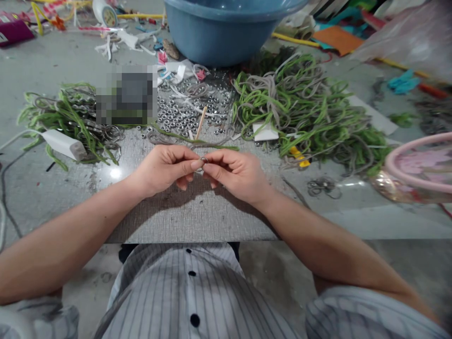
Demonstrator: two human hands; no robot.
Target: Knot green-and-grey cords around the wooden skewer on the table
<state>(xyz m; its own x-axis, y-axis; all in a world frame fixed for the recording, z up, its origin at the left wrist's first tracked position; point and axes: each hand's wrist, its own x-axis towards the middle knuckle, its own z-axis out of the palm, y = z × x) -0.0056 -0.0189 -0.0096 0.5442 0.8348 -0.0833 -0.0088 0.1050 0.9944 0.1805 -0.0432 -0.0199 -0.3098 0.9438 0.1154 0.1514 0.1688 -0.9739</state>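
My left hand [165,167] and my right hand [236,172] meet fingertip to fingertip over a grey textured board [190,216]. Both are pinched on a small metal ring [204,160] with a thin cord running through it. The cord [212,146] trails away towards a heap of small silver rings [183,113] beyond the board. A thin wooden stick [201,122] lies on that heap. The rest of the small piece is hidden between my fingers.
A big tangle of green and grey cords [300,108] lies at the right, a smaller one [67,117] at the left beside a white block [63,143]. A blue basin [226,28] stands behind. A pink-rimmed bowl [420,165] sits at the right edge.
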